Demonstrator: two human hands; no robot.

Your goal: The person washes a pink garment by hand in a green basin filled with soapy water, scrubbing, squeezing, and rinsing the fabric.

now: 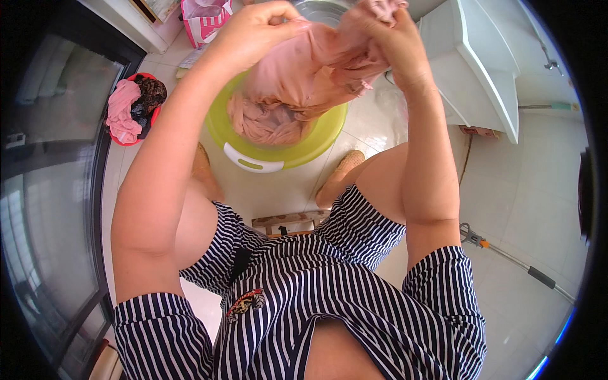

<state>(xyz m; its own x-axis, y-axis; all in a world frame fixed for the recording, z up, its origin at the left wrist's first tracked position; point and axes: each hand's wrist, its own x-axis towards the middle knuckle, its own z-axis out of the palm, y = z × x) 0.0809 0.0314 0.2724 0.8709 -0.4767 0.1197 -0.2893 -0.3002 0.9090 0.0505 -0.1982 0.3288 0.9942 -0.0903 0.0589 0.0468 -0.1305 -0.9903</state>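
Observation:
A wet pink garment [289, 71] hangs stretched between my two hands, above a green plastic basin [327, 135] with a white handle. My left hand [266, 21] pinches its left edge between thumb and fingers. On the other side, my right hand [396, 45] grips a bunched part, with some cloth poking out above the fist. The garment's lower folds hang into the basin and merge with crumpled pink-brown cloth [268, 126] lying in water. Whether that is the same piece, I cannot tell.
A red basin [156, 114] of clothes stands at left by a dark-framed glass door [61, 95]. Behind are a pink bag [204, 21] and a metal basin [323, 10]. A white washbasin [475, 61] juts in at right, above a metal pole [517, 263]. The floor tiles look wet.

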